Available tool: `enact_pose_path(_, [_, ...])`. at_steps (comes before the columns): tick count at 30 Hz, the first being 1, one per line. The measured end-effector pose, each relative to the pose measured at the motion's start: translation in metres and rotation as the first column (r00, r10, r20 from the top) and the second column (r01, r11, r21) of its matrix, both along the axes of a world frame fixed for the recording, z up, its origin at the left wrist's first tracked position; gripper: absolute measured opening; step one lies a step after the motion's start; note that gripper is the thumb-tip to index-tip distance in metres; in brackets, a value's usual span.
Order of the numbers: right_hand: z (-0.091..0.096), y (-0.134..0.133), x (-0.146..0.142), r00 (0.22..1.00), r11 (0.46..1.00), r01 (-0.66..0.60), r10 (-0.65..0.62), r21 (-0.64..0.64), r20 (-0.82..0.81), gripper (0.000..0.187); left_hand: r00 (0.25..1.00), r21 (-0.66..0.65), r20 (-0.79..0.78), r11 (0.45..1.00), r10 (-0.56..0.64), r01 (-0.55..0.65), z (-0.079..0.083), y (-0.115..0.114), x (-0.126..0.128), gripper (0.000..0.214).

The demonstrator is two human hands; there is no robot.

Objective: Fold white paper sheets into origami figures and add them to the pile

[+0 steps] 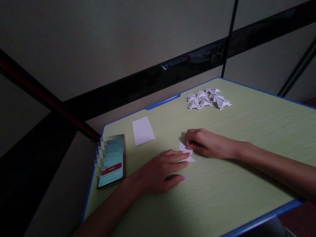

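Observation:
A small white folded paper piece (pixel 185 152) lies near the middle of the pale green table (pixel 243 169). My left hand (pixel 161 171) lies flat on the table, its fingertips pressing the piece's left side. My right hand (pixel 209 144) is curled, its fingers pinching the piece's right edge. Most of the paper is hidden under my fingers. A flat white sheet of paper (pixel 143 131) lies farther back on the left.
A pile of several finished white folded paper figures (pixel 207 99) sits at the table's far edge. A phone (pixel 111 161) with a lit screen lies at the left edge. The table has a blue rim; walls and dark rails stand behind it.

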State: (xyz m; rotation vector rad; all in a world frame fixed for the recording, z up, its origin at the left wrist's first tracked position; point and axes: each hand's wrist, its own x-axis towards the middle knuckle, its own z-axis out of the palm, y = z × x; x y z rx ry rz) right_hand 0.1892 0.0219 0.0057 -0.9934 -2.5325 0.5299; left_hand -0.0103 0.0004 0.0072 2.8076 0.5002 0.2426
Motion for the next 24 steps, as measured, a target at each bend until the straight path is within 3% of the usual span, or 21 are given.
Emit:
enact_pose_path(13, [-0.003,-0.001,-0.002,0.997,0.998,0.026,-0.030,0.057,0.070,0.014,1.000,0.002,0.004,1.000,0.005,-0.005,-0.003,0.001,0.000,0.037])
enact_pose_path(18, [-0.010,0.006,0.006,0.991,0.991,0.109,-0.114,0.072,0.071,0.014,0.999,-0.026,-0.017,0.999,0.042,-0.042,-0.003,-0.001,0.003,0.043])
enact_pose_path(24, [-0.016,0.017,0.013,0.980,0.981,0.190,-0.192,0.037,0.047,0.023,0.998,0.043,-0.048,0.998,0.047,-0.045,-0.003,-0.002,0.006,0.038])
